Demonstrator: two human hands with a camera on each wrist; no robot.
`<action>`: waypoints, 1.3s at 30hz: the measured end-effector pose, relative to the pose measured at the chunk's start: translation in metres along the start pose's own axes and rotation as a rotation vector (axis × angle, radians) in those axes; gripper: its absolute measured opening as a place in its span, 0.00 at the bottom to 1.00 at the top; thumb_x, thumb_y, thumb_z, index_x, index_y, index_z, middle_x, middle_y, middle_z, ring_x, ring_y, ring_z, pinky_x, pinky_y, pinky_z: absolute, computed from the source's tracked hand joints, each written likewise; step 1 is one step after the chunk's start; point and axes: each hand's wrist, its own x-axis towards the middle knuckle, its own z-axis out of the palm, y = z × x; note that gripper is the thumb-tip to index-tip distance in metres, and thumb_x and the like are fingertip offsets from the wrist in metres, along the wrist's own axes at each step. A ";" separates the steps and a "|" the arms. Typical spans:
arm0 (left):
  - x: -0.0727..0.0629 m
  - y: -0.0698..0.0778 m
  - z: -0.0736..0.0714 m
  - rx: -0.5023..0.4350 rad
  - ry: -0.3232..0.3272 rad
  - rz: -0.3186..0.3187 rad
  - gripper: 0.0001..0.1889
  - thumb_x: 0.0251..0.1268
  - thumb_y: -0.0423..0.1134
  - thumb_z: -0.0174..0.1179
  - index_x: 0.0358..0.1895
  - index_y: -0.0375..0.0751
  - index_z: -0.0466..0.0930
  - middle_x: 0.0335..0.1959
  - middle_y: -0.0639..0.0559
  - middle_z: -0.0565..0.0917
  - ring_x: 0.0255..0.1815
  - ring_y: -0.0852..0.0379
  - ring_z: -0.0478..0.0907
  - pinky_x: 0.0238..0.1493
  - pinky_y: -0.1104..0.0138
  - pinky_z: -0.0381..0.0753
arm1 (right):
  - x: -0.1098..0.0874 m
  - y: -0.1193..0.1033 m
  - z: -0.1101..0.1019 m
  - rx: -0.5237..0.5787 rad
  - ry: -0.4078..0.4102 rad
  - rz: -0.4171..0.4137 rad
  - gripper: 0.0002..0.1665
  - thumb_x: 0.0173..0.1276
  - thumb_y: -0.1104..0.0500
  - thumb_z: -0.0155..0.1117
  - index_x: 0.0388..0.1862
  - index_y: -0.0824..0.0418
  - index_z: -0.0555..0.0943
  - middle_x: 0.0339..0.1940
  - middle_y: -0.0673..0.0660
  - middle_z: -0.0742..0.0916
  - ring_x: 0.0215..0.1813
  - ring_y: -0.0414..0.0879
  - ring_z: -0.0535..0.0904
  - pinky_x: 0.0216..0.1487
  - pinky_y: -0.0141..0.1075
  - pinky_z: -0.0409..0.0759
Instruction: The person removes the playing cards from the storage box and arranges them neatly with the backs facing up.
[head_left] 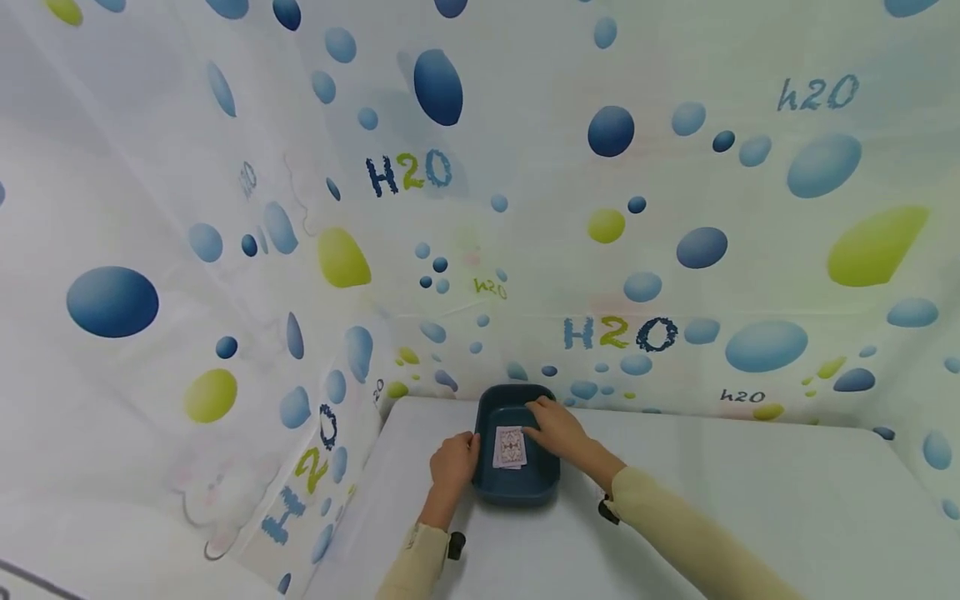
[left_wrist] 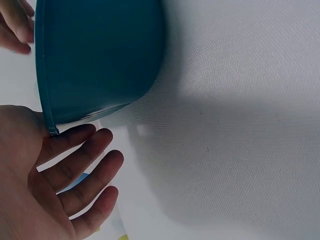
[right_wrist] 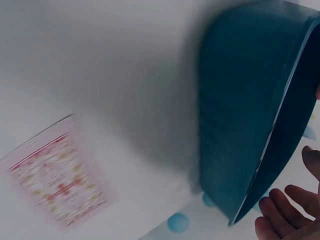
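A dark blue bin stands upright on the white table, and inside it a small pile of patterned cards lies flat on the floor, its edges slightly out of line. The left hand holds the bin's left rim between thumb and forefinger, the other fingers spread loosely along the outside. The right hand reaches over the opposite rim, thumb and forefinger parted and pointing inward near the pile; it has hold of nothing, and whether its thumb touches the cards I cannot tell. In the right wrist view, a pink-bordered card, blurred, lies outside the bin on the table, apart from its wall. Behind, a white sheet printed with blue and green drops and "H2O" lettering hangs down to the table's far edge.
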 end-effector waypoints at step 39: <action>-0.003 -0.001 -0.002 -0.041 0.006 -0.007 0.16 0.75 0.44 0.56 0.28 0.41 0.82 0.21 0.50 0.81 0.19 0.57 0.70 0.22 0.63 0.67 | 0.030 -0.017 0.047 -0.010 -0.283 0.155 0.47 0.57 0.57 0.79 0.70 0.65 0.62 0.67 0.71 0.70 0.67 0.67 0.70 0.63 0.56 0.75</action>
